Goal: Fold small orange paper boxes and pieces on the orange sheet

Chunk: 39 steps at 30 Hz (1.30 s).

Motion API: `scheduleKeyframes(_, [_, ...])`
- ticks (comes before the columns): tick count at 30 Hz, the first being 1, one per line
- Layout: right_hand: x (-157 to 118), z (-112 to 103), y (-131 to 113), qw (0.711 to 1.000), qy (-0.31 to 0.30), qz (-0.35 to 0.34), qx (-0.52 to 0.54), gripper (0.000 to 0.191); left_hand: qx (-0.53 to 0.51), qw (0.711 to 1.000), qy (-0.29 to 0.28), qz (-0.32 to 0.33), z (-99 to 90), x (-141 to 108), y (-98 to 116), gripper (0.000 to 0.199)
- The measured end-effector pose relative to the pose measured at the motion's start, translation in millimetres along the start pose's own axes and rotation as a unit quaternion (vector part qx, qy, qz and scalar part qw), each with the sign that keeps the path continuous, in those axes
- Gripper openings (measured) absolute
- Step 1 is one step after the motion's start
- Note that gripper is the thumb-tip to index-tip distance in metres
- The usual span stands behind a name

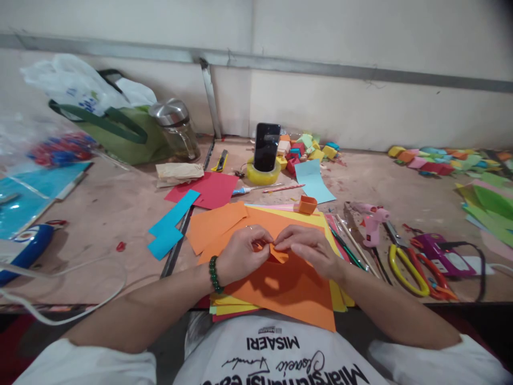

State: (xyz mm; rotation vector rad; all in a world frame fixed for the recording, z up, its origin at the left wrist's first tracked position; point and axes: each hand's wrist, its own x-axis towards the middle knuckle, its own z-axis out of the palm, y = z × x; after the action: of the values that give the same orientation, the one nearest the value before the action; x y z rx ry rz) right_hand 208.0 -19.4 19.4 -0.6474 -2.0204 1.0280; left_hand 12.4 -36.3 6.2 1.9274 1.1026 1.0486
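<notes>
Both my hands meet over a stack of coloured paper, whose top sheets [296, 289] are orange. My left hand [245, 252], with a green bead bracelet at the wrist, pinches the left side of a small folded orange paper piece [279, 255]. On the other side, the fingertips of my right hand [308, 246] grip the same piece. Part of the fold is hidden by my fingers. Just beyond my right hand, a small open orange paper box [308, 204] rests on the stack's far edge. Cut orange paper [214, 222] lies left of my hands.
Right of the stack are a pink glue gun [373, 224], yellow-handled scissors [406, 270] and a purple power strip [443, 254]. A phone [266, 147] stands in a yellow tape roll [262, 174]. Behind it lie several folded paper boxes [308, 147]. Blue strips [172, 224] lie left.
</notes>
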Motion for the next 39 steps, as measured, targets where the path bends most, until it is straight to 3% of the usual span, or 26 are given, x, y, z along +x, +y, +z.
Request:
scheduleKeyframes(5, [3.4, 5.0, 8.7, 0.99, 0.016, 0.14, 0.006, 0.02, 0.048, 0.998, 0.005, 0.037, 0.3, -0.7, 1.5, 0.014])
scheduleKeyframes(9, [2.2, 8.1, 15.4, 0.985, 0.001, 0.171, -0.016, 0.016, 0.065, 0.998, -0.003, 0.025, 0.3, -0.7, 0.3, 0.013])
scheduleKeyframes(20, [-1.3, 4.9, 13.3, 0.984, -0.022, 0.077, -0.161, 0.017, 0.034, 0.999, -0.027, -0.01, -0.7, 0.2, 2.1, 0.014])
scheduleKeyframes(23, [-1.7, 5.8, 11.2, 0.975, 0.021, 0.003, -0.223, 0.019, -0.043, 0.997, -0.031, -0.047, 0.0, -0.2, -1.2, 0.039])
scheduleKeyframes(25, [-1.1, 6.7, 10.2, 0.966, 0.054, -0.051, -0.248, 0.016, -0.116, 0.988, -0.069, -0.073, 0.5, -0.5, -5.8, 0.06])
scheduleKeyframes(27, [-1.0, 7.7, 10.4, 0.959, 0.068, -0.078, -0.263, 0.015, -0.15, 0.978, -0.118, -0.084, 0.9, -1.3, -11.0, 0.067])
scheduleKeyframes(29, [-2.1, 8.7, 12.1, 0.955, 0.066, -0.078, -0.278, 0.015, -0.137, 0.978, -0.141, -0.074, 1.6, -2.5, -14.9, 0.065])
scheduleKeyframes(39, [-7.5, 14.7, 22.4, 0.925, 0.044, -0.073, -0.371, 0.023, -0.062, 0.987, -0.143, -0.033, 5.8, -5.2, -12.7, 0.064])
